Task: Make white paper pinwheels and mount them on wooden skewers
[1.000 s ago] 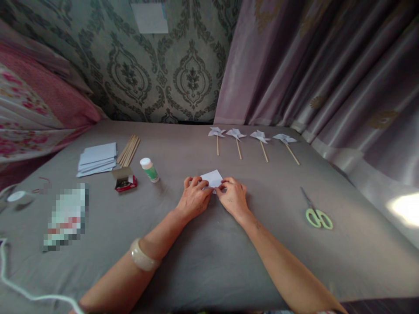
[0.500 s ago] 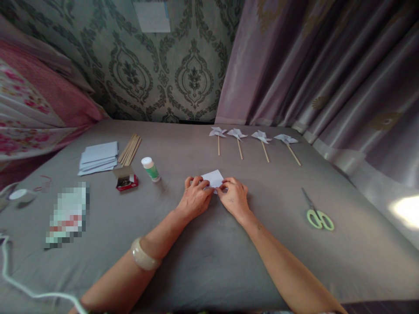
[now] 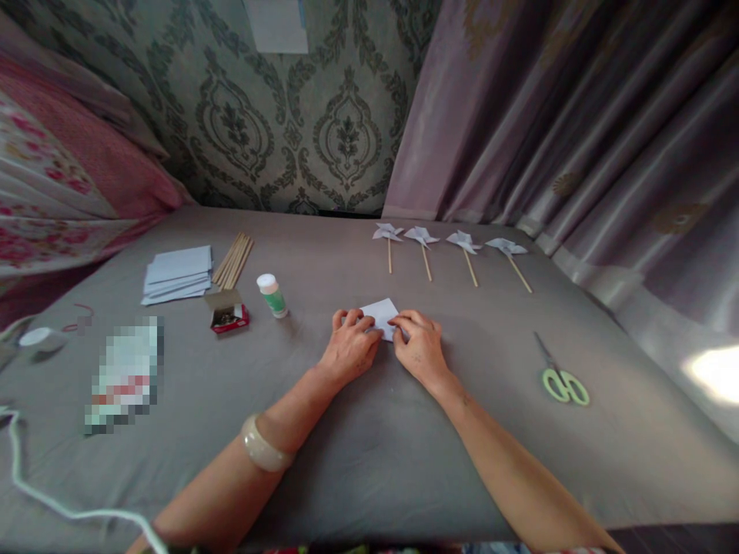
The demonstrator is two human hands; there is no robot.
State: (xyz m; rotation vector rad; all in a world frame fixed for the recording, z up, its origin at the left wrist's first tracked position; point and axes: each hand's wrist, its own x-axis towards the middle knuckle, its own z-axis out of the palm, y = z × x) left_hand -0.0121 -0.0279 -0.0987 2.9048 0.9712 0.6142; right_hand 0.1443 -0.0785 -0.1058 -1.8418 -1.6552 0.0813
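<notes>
A small white sheet of paper lies on the grey cloth in front of me. My left hand rests on its left part with fingers bent and tips pressing the paper down. My right hand pinches the paper's near right edge between thumb and fingers. The two hands almost touch over the sheet. Much of the paper is hidden under my fingers. A pale bangle sits on my left wrist.
Several paper pinwheels on sticks lie in a row at the back. Green scissors lie to the right. To the left are a glue bottle, a red box, wooden sticks and a paper stack.
Both hands stay on the paper; my right fingers have shifted slightly along its edge. The view has drifted a little to the left.
</notes>
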